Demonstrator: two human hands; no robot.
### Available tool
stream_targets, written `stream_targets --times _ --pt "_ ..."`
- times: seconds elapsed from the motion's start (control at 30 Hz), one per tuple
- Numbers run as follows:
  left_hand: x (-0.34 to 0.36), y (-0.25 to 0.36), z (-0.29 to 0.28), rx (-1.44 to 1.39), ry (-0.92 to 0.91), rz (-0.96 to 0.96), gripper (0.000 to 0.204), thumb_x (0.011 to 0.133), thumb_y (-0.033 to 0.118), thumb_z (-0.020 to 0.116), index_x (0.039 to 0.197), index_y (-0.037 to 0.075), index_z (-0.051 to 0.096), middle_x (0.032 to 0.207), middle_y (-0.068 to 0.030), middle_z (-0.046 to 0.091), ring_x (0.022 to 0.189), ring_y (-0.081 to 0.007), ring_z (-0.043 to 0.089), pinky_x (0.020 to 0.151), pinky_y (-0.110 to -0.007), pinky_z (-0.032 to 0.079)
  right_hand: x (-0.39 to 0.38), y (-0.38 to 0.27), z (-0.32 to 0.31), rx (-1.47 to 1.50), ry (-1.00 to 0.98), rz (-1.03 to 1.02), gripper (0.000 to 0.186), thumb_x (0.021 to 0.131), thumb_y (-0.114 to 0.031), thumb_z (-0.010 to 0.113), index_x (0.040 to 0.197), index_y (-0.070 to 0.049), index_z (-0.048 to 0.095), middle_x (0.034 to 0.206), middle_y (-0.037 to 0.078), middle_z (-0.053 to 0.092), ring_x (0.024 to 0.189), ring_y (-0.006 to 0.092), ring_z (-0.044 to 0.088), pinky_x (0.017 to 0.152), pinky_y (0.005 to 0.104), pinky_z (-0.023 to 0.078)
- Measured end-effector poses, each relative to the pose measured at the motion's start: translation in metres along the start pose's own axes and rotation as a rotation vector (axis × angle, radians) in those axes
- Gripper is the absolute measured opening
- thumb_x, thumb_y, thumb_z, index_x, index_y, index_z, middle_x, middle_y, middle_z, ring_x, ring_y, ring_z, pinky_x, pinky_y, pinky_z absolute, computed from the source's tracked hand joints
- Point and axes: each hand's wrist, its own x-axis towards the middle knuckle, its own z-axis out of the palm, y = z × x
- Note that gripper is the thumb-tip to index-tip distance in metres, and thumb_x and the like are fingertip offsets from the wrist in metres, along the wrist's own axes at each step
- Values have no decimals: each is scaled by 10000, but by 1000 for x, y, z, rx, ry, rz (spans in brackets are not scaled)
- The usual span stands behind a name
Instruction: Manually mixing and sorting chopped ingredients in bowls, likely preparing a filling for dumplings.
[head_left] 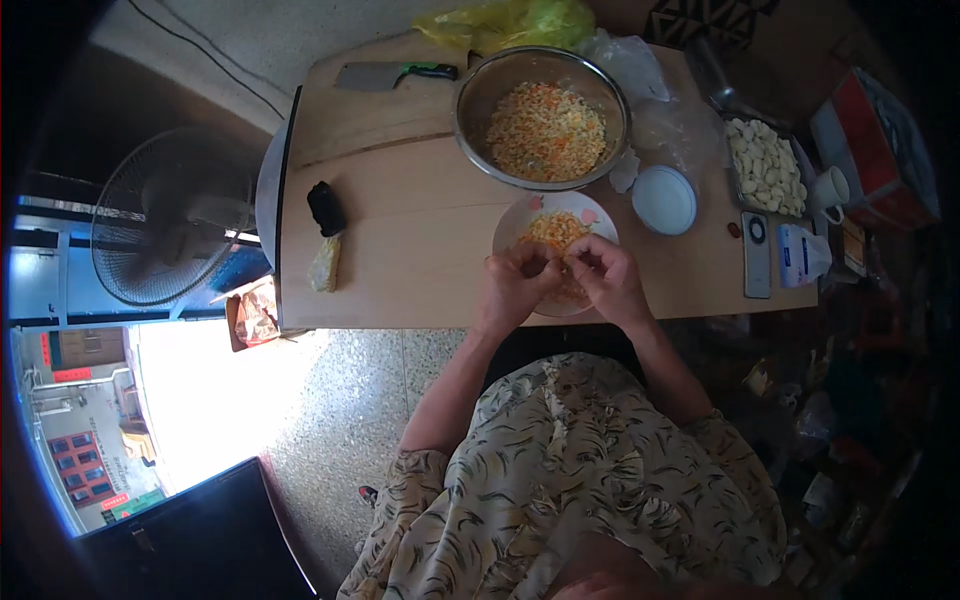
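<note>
My left hand (522, 283) and my right hand (606, 281) meet above a white plate (508, 222) near the table's front edge. Their fingers are pinched together at the tips; whatever is between them is too small and covered to make out. On the plate lies a heap of chopped yellow and orange filling (556, 228), partly hidden by my hands. Beyond it stands a big steel bowl (466, 135) with more of the chopped mix (548, 130). A round white dish (664, 200) sits just right of the plate, its contents pale.
A cleaver (385, 76) lies at the far left of the wooden table (400, 250), with a black-wrapped bundle (325, 210) nearer. To the right are a tray of pale dumplings (768, 168), a mug (830, 188), a phone (756, 265) and tissues (800, 255). A fan (175, 215) stands left.
</note>
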Motion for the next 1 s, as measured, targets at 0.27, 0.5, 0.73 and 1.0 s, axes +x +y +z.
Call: stream_targets --times 0.27,0.5,0.73,1.0 --pt "-1 -3 -8 -435 -24 -107 145 1005 127 673 1022 -8 722 927 -64 761 818 -101 709 774 -242 578 12 4 7 701 58 327 125 950 -121 700 1037 -32 694 877 19 678 701 70 608 626 202 478" --pt "-4 2 0 -314 38 26 141 958 104 741 1038 -12 728 961 -53 761 853 -98 709 799 -250 583 9 -1 7 593 150 298 146 946 -141 720 1058 -47 718 912 -5 691 709 54 599 650 207 492" --pt "-4 -17 4 -96 61 146 144 933 80 761 1024 -29 735 909 -37 757 837 -95 703 776 -254 587 0 7 4 419 92 167 99 929 -111 725 981 -31 702 844 -1 679 675 52 586 623 214 478" --pt "-6 2 -2 210 72 296 89 855 51 767 910 -6 724 782 -84 740 734 -117 718 689 -288 579 4 3 -2 225 8 161 91 912 -84 714 936 3 704 861 3 679 755 57 608 676 237 502"
